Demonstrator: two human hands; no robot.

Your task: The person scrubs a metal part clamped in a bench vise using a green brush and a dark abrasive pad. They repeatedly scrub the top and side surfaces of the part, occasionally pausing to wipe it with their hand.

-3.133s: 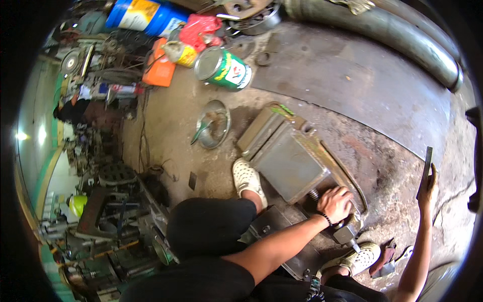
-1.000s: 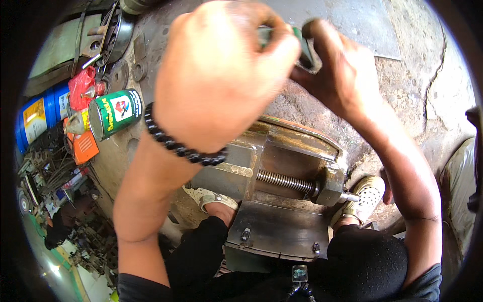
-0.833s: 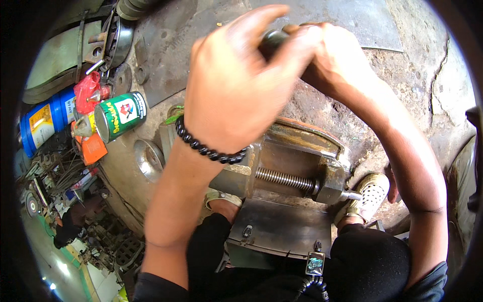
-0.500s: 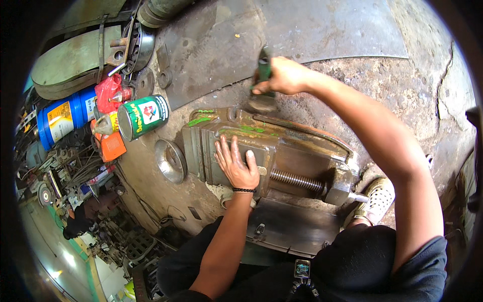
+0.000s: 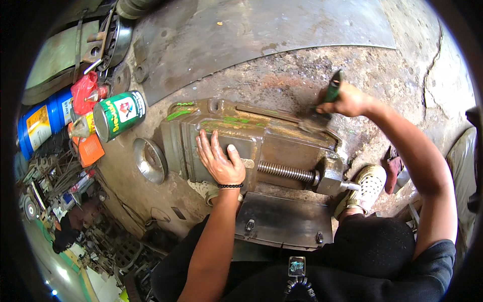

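Note:
A large worn machine vise (image 5: 292, 146) lies on the floor in front of me, brown and grimy with smears of green paint. Its threaded screw (image 5: 288, 171) runs along the near right side. My left hand (image 5: 222, 162) rests flat on the left block of the vise, fingers spread. Over the far right edge of the vise, my right hand (image 5: 347, 100) grips a brush (image 5: 332, 89) by its dark green handle. The head of the brush is blurred by motion and meets the rail along that edge.
A green tin (image 5: 119, 115), a blue bucket (image 5: 43, 121), a red plastic bag (image 5: 84, 93) and a metal bowl (image 5: 150, 161) stand at the left. Beyond the vise lies a sheet of metal (image 5: 282, 30). A dark metal box (image 5: 284, 216) sits near my knees, beside my shoe (image 5: 370, 183).
My right hand has carried the brush rightward and nearer, from beyond the vise's far left part to its far right edge. The whole view has shifted slightly; my left hand stays on the vise.

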